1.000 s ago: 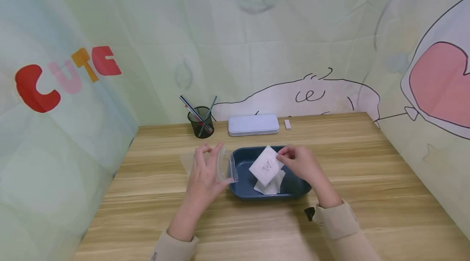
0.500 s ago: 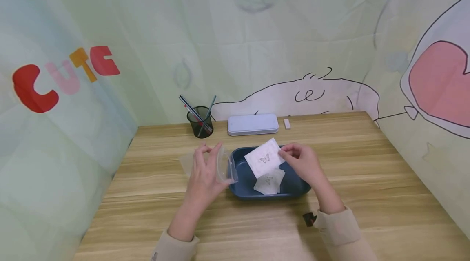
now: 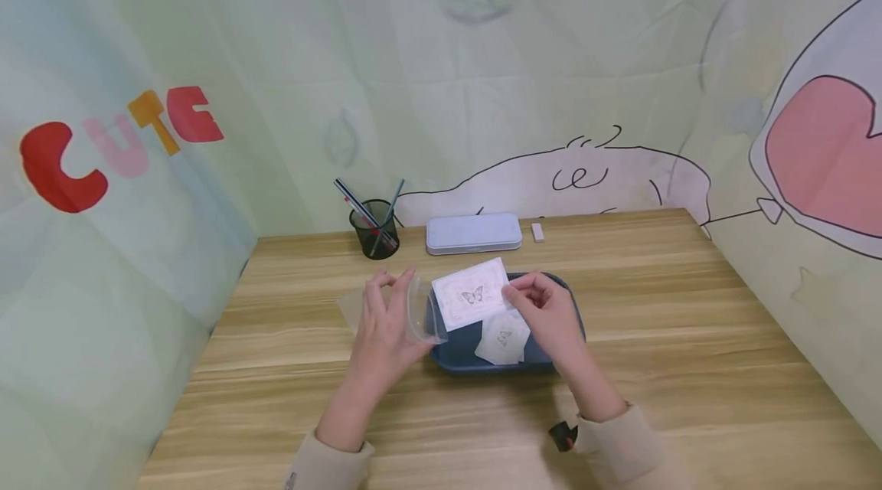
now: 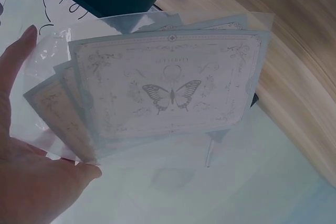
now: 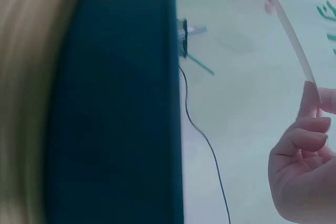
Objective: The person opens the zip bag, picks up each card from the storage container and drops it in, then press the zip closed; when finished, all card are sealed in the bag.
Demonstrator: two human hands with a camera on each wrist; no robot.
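In the head view my left hand [image 3: 383,333] holds a clear plastic bag [image 3: 420,310], thumb and fingers spread at its mouth, which faces right. Through the plastic, the left wrist view shows several cards [image 4: 173,72], the front one printed with a butterfly. My right hand [image 3: 551,318] pinches the right edge of a white butterfly card [image 3: 472,295], whose left edge is close to the bag's mouth; whether they touch I cannot tell. Below lies a dark blue tray [image 3: 455,358] with more white cards [image 3: 503,342] inside. The right wrist view shows the pinched card [image 5: 295,40] edge-on.
At the back of the wooden table [image 3: 289,375] stand a black mesh pen cup [image 3: 375,233] with pens and a pale flat case [image 3: 474,235]. A small white eraser-like block [image 3: 537,233] lies beside the case. A printed curtain [image 3: 413,92] surrounds the table.
My right hand has moved left with the card, which has turned from a diamond slant to nearly level and come close to the bag. My left hand has stayed in place.
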